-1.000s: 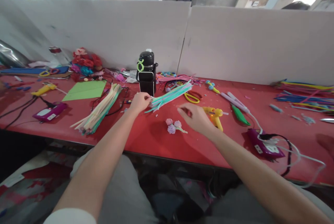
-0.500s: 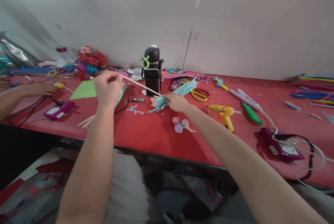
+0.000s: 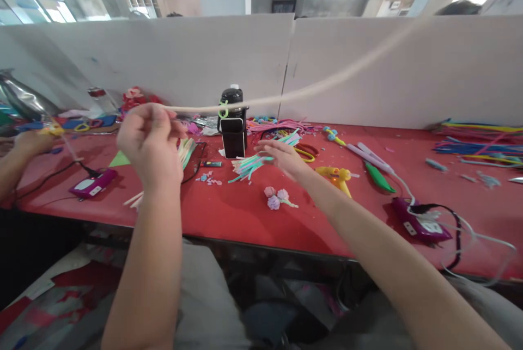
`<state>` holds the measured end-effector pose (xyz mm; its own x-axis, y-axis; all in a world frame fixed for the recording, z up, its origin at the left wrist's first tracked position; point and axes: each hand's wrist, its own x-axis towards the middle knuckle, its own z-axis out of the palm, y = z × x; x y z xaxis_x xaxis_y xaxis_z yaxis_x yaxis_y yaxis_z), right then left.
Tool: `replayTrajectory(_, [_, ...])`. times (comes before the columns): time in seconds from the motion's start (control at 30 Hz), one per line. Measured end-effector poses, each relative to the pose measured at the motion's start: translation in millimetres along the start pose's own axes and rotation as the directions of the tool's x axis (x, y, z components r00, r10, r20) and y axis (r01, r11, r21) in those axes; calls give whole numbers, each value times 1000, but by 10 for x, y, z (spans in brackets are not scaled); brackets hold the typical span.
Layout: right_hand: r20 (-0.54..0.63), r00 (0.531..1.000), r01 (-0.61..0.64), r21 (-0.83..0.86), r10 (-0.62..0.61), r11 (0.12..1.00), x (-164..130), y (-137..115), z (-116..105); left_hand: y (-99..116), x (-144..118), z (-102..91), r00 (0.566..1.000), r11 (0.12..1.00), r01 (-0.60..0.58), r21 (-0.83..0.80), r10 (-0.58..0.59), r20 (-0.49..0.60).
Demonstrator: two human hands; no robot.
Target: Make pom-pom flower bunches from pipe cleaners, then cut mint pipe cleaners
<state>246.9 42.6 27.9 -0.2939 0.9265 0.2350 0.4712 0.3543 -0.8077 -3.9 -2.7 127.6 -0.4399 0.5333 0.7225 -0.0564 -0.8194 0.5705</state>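
Note:
My left hand (image 3: 151, 146) is raised above the table, its fingers pinched on one end of a long cream pipe cleaner (image 3: 261, 102). The strip sweeps to the upper right, and its far part is smeared by motion. My right hand (image 3: 280, 155) hovers at a bundle of pastel pipe cleaners (image 3: 251, 166), fingers stretched out and holding nothing. Whether it touches the bundle I cannot tell. Below it lie small pink and lilac pompom flowers (image 3: 274, 198). Another bundle of pale pipe cleaners (image 3: 186, 154) is partly hidden behind my left hand.
A black bottle (image 3: 232, 97) with a phone (image 3: 233, 139) against it stands behind the bundles. To the right lie a yellow glue gun (image 3: 335, 176), a lilac hair-straightener-like tool (image 3: 370, 157) and a purple power strip (image 3: 419, 225) with cables. A co-worker's hand (image 3: 32, 142) is at far left.
My left hand has drawn the cream pipe cleaner away from the bundle, and its free end has swung up to the right. My right hand's fingers have lifted and spread. The view has tilted up.

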Motion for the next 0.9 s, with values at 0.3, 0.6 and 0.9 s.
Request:
replayTrajectory(0.3, [-142,989,96,376,-45,922,-1118,-184,-408,-361,-851,363,883,913,321,252,-384,269])
replayTrajectory(0.6, [-129,985,90,-153,-110,984,-1311,-248,-302,-222,-1438,561,741,864,417,281,-502,445])
replayTrajectory(0.9, [-131,987,-125,-232,97,965,-1397,177,-378,-558,-1610,299,599,497,36,867,-705,380])
